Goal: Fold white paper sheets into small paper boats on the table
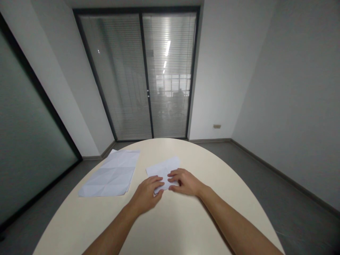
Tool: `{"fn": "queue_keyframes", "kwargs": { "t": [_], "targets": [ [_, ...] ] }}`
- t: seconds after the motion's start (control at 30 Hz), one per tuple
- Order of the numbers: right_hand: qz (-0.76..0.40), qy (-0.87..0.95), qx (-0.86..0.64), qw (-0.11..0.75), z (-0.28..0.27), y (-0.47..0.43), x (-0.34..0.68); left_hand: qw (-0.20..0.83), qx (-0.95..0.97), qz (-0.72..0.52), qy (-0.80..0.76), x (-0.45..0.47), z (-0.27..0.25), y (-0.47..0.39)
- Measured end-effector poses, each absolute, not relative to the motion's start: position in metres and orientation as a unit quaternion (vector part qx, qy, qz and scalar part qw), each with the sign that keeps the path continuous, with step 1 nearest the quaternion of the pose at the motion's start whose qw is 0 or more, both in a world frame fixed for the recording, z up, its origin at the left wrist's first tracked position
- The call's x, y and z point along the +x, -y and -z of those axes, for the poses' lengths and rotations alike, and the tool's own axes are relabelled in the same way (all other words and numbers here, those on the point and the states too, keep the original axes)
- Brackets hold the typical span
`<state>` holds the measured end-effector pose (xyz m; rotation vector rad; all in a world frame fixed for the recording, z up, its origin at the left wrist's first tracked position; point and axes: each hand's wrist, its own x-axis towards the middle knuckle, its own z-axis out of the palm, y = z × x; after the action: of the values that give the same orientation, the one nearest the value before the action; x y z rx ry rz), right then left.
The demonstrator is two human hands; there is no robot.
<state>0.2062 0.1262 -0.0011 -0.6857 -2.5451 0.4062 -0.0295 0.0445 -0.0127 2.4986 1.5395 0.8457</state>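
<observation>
While its thumb stands apart from the loosely bent fingers, the left hand point(149, 192) rests its fingertips on the near left part of a small white paper point(165, 165). Facing it, the right hand point(183, 181) lays its fingertips on the paper's right part, fingers curved and a dark gap showing between forefinger and thumb. Neither is clenched, though whether a thumb pinches the near edge I cannot tell. The paper lies flat between the two, its far part reaching just beyond the fingertips; how many layers it has is unclear.

To the left of the left hand, well apart from it, lie larger creased sheets point(113, 177), one on another, their edges slightly out of line. Under both hands spreads a cream worktop point(172, 226) with a rounded far edge. Past it, ahead of the hands, stands a dark-framed glazed partition with blinds point(117, 78). A small wall plate point(217, 126) sits farther off, ahead and to the right of the right hand, above the grey floor point(217, 147).
</observation>
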Motion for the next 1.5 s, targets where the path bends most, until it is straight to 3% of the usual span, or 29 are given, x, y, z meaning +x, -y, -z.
{"fn": "queue_keyframes", "kwargs": {
  "t": [1.5],
  "targets": [
    [-0.230, 0.899, -0.282, 0.245, -0.008, -0.116, 0.202, 0.060, 0.732, -0.329, -0.594, -0.034, 0.017, -0.055]
  ]
}}
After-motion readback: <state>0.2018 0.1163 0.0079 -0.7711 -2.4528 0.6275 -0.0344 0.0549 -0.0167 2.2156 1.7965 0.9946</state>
